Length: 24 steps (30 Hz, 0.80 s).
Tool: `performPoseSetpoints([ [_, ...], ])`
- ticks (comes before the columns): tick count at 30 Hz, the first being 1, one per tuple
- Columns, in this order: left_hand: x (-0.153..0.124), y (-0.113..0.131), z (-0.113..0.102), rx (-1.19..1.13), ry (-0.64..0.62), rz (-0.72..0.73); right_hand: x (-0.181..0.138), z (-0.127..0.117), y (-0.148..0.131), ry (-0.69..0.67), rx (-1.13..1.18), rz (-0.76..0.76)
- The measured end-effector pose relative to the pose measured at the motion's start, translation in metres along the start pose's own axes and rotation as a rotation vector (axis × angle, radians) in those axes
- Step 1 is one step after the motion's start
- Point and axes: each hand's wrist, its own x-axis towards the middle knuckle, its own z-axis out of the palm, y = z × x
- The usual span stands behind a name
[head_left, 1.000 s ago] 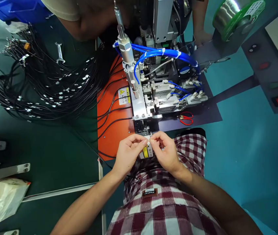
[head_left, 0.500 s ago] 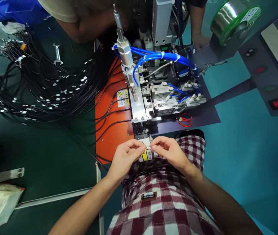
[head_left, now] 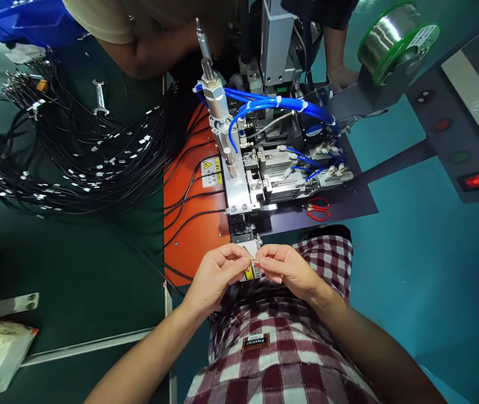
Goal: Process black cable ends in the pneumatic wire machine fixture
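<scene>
Head view: label (head_left: 249,274) partly behind right hand (head_left: 288,269), red-handled snips (head_left: 317,209) on base plate (head_left: 355,202)

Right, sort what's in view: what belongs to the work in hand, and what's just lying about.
Likely in the work:
thin strand, pinched by left hand and right hand
machine
black cables

Seemingly just lying about:
wrench
scissors
bag

Bright middle (dimmer, stretched edges)
</scene>
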Motion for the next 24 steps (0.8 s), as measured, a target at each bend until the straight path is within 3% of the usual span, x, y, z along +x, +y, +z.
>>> performPoseSetpoints([
  [7, 0.001, 0.009, -0.001, -0.051, -0.088, -0.065, 0.005, -0.001, 0.001, -0.174, 0.228, 0.169],
  [14, 0.002, 0.009, -0.004, -0.082, -0.15, -0.088, 0.003, 0.001, 0.006, -0.156, 0.281, 0.165],
  [24, 0.001, 0.002, -0.014, 0.063, -0.227, -0.104, 0.006, -0.012, -0.001, -0.253, 0.116, 0.219],
])
